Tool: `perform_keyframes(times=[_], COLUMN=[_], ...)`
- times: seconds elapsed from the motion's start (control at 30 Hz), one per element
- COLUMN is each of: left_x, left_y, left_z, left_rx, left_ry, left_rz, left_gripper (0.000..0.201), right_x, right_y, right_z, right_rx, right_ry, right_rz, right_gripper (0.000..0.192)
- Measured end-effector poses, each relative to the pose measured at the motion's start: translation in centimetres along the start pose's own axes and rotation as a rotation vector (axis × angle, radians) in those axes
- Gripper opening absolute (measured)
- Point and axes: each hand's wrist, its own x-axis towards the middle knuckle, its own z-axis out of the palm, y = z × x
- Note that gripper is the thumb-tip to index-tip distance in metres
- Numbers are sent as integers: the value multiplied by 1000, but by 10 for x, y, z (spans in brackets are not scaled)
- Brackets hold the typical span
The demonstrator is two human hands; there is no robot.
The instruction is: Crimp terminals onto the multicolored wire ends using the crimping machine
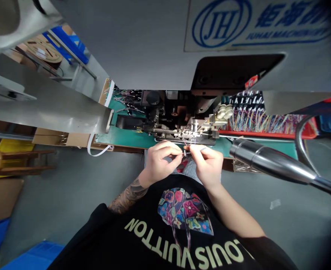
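Observation:
At the front of a crimping-type machine head (192, 131), both my hands are close together with fingers pinched. My left hand (164, 159) has thumb and forefinger pressed together just left of a small white piece (185, 153); what lies in the pinch is too small to make out. My right hand (209, 163) pinches thin wires (190, 142), whose fine reddish and pale strands rise toward the metal parts of the machine. Its fingertips are right beside the white piece. Whether either hand touches that piece cannot be told.
A red tray (292, 131) of bundled coloured wires stands right. A metal lamp (261, 159) on a flexible neck juts in from the right. Left is a metal reel guide (55, 108). Above hangs the grey machine housing (143, 45); a green tabletop (126, 137) lies below it.

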Motion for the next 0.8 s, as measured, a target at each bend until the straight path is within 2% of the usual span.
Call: perform_keyframes(times=[0.1, 0.2, 0.37, 0.57, 0.67, 0.8], left_x=[0, -1, -3, -4, -2, -3], left_y=[2, 2, -5, -18, -18, -18], left_z=[5, 9, 5, -1, -5, -13], left_rx=[82, 25, -213, -535, -556, -605], left_ry=[73, 79, -8, -180, -197, -139], left_rz=[71, 36, -157, -554, -672, -713], left_gripper=[15, 13, 16, 23, 27, 29], right_x=[4, 7, 13, 15, 13, 7], right_y=[-1, -2, -1, -2, 0, 9], right_z=[7, 11, 10, 7, 4, -4], right_rx=[102, 177, 249, 280, 210, 126], right_ry=[-4, -16, -62, -130, -125, -165], right_rz=[74, 115, 135, 120, 52, -41], right_gripper=[29, 33, 32, 40, 43, 33])
